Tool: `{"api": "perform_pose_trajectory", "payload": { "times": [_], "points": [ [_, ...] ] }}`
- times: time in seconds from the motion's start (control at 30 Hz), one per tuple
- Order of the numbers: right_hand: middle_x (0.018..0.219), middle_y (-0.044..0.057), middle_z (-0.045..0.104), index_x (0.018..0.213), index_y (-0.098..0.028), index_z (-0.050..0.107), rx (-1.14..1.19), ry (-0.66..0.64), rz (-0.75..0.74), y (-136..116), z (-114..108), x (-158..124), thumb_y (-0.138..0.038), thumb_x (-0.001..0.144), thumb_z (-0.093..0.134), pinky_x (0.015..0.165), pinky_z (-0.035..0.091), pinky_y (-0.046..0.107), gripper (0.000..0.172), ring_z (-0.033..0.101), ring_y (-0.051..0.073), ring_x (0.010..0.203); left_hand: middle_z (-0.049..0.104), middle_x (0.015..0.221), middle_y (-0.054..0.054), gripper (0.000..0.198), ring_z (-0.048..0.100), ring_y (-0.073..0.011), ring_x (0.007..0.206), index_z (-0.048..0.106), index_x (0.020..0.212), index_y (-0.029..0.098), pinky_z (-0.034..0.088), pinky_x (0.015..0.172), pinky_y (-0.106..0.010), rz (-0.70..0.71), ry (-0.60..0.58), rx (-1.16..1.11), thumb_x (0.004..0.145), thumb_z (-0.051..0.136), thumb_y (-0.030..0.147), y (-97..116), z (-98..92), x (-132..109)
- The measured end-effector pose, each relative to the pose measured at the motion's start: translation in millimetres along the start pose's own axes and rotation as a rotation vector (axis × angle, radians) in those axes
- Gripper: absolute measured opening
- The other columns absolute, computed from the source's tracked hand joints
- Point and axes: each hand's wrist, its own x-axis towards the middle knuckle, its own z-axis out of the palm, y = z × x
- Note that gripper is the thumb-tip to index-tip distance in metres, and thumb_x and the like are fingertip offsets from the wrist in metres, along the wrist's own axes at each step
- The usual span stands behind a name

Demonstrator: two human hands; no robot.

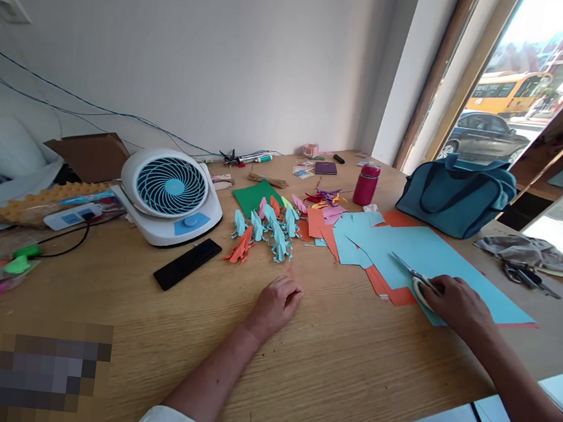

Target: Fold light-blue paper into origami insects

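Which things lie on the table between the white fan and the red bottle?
The head view shows a green sheet and, nearer the bottle, colourful pieces. Folded paper figures lie slightly in front.

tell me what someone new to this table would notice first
Probably the folded paper figures, mostly pale blue, bunched mid-table just beyond the left hand. The white fan to their left stands out too. Over on the right, the right hand has the scissors by their handles on a big blue sheet, with a teal bag beyond.
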Motion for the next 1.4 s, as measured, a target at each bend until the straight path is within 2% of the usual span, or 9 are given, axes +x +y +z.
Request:
{"api": "perform_pose_trajectory", "payload": {
  "times": [0.17,0.33,0.47,0.63,0.73,0.93,1.1,1.27,1.4],
  "points": [
    [0.114,0.014,0.063,0.111,-0.022,0.064,-0.013,0.048,0.059,18,-9,17,-0.050,0.092,0.048,0.074,0.043,0.034,0.038,0.061,0.027,0.100,0.064,0.078,-0.003,0.015,0.058,-0.0173,0.078,0.060,0.077,0.019,0.043,0.071,-0.028,-0.009,0.002,-0.011,0.089,0.053,0.015,0,0.4,0],
    [0.117,0.024,0.061,0.115,-0.013,0.066,-0.083,0.072,0.179,42,-14,49,-0.049,0.093,0.046,0.071,0.038,0.039,0.046,0.058,0.033,0.104,0.064,0.078,-0.003,0.015,0.057,-0.0172,0.077,0.061,0.077,0.019,0.043,0.071,-0.028,-0.012,-0.005,-0.014,0.089,0.054,0.015,2,-0.8,0],
    [0.116,0.026,0.061,0.115,-0.011,0.067,-0.114,0.084,0.213,51,-11,59,-0.047,0.093,0.047,0.071,0.037,0.040,0.046,0.057,0.033,0.103,0.064,0.079,-0.003,0.014,0.058,-0.0171,0.078,0.060,0.078,0.019,0.044,0.071,-0.028,-0.013,-0.015,-0.023,0.089,0.053,0.015,1,-0.7,0],
    [0.128,0.029,0.051,0.129,-0.009,0.058,-0.143,0.133,0.146,34,-10,59,-0.042,0.096,0.043,0.080,0.032,0.042,0.049,0.047,0.035,0.117,0.063,0.079,-0.003,0.015,0.057,-0.0173,0.078,0.060,0.077,0.019,0.043,0.071,-0.028,-0.019,-0.021,-0.033,0.090,0.053,0.015,0,-0.7,1],
    [0.123,0.020,0.057,0.125,-0.013,0.060,-0.098,0.018,0.038,11,-7,66,-0.046,0.096,0.043,0.078,0.034,0.035,0.048,0.053,0.027,0.107,0.062,0.078,-0.003,0.015,0.057,-0.0172,0.078,0.059,0.077,0.019,0.043,0.071,-0.028,-0.022,-0.022,-0.032,0.090,0.052,0.016,1,-1.4,1],
    [0.118,0.032,0.055,0.114,-0.001,0.063,-0.070,-0.144,0.073,-21,-2,86,-0.070,0.083,0.048,0.074,0.033,0.039,0.076,0.054,0.036,0.105,0.063,0.079,-0.003,0.014,0.057,-0.0169,0.078,0.059,0.077,0.019,0.043,0.071,-0.027,-0.027,-0.022,-0.039,0.090,0.053,0.015,1,-1.3,1],
    [0.107,0.021,0.063,0.112,-0.010,0.065,-0.004,-0.208,0.093,-22,2,90,-0.065,0.086,0.048,0.075,0.038,0.037,0.064,0.058,0.032,0.101,0.063,0.079,-0.003,0.013,0.058,-0.0166,0.078,0.060,0.078,0.019,0.044,0.071,-0.027,-0.035,-0.022,-0.048,0.089,0.054,0.015,0,-0.9,0],
    [0.129,0.028,0.050,0.128,-0.010,0.056,-0.013,-0.100,0.138,-21,9,87,-0.061,0.088,0.047,0.090,0.038,0.043,0.065,0.047,0.039,0.123,0.062,0.078,-0.003,0.015,0.057,-0.0164,0.077,0.059,0.077,0.018,0.043,0.071,-0.027,-0.049,-0.031,-0.052,0.090,0.053,0.017,0,-1.8,1],
    [0.130,0.028,0.049,0.129,-0.009,0.057,-0.009,-0.071,0.132,-17,11,87,-0.061,0.087,0.048,0.093,0.040,0.045,0.067,0.049,0.040,0.122,0.061,0.078,-0.003,0.016,0.056,-0.0168,0.077,0.059,0.077,0.018,0.042,0.070,-0.027,-0.055,-0.033,-0.057,0.091,0.052,0.018,0,-2.4,2]
  ]
}}
